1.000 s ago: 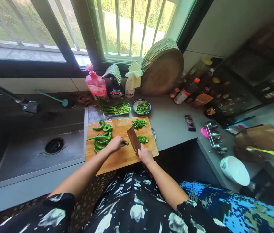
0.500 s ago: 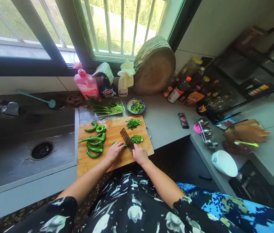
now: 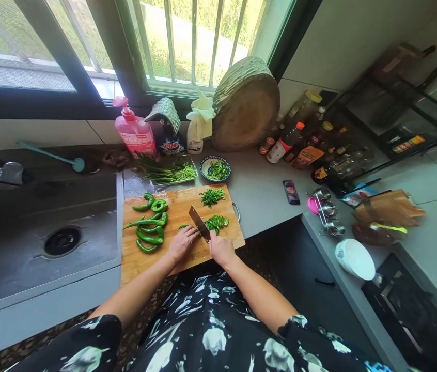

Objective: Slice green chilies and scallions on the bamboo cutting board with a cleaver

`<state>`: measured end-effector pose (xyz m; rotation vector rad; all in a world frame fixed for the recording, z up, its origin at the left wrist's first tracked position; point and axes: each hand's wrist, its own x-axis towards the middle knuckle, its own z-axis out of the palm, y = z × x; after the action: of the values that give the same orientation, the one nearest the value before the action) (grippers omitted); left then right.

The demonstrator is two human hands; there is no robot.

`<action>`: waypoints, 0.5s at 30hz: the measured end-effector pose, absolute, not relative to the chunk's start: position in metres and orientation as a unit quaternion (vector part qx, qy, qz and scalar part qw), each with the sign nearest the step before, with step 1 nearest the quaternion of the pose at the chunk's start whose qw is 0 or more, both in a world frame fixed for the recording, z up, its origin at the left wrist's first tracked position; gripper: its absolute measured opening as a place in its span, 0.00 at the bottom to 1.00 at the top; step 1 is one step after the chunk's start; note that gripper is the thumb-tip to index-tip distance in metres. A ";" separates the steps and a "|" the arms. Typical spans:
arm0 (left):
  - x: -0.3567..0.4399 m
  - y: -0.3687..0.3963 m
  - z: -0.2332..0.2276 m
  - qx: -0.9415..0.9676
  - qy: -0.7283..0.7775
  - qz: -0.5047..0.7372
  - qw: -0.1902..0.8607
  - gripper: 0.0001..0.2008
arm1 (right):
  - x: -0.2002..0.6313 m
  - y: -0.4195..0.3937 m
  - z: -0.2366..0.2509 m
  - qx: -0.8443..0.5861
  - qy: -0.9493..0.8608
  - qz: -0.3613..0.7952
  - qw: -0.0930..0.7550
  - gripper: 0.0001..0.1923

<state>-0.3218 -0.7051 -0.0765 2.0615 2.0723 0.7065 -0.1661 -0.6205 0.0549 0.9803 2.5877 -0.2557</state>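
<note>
Nearest us, on the wooden cutting board (image 3: 152, 256), our right hand (image 3: 221, 249) is closed around the handle of the cleaver (image 3: 199, 223), its blade angled up and away across the board's middle. Our left hand (image 3: 182, 242), fingers curled, presses down on the pepper being cut (image 3: 183, 227), just left of the blade. Right of the blade, touching it, lies a small heap of pepper slices (image 3: 217, 222), and toward the board's far edge sits a pile of finely chopped greens (image 3: 212, 196). On the board's left half several whole green peppers (image 3: 149, 227) wait uncut, so we judge the slicing well short of half done. Beyond the board's far edge stand a small bowl of cut greens (image 3: 215, 169) and a bunch of long green stalks (image 3: 170, 172). Left of the board lies the sink (image 3: 28, 248).
</note>
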 end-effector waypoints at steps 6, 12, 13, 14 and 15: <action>-0.323 -0.706 -0.077 0.666 0.694 0.260 0.083 0.16 | -0.164 -0.628 0.050 0.311 0.928 -0.060 0.197 0.16; -0.322 -0.705 -0.071 0.661 0.689 0.287 0.081 0.16 | -0.185 -0.619 0.039 0.298 0.936 -0.059 0.177 0.17; -0.322 -0.705 -0.070 0.661 0.688 0.290 0.079 0.16 | -0.186 -0.617 0.038 0.299 0.936 -0.061 0.174 0.17; -0.322 -0.704 -0.070 0.659 0.688 0.292 0.075 0.16 | -0.186 -0.615 0.038 0.300 0.936 -0.064 0.172 0.16; -0.322 -0.704 -0.070 0.659 0.689 0.295 0.071 0.16 | -0.185 -0.614 0.039 0.301 0.936 -0.066 0.172 0.16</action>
<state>-0.3215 -0.7039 -0.0702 1.9804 2.0708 0.8859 -0.1846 -0.6143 0.0393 0.8542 2.6562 -0.1880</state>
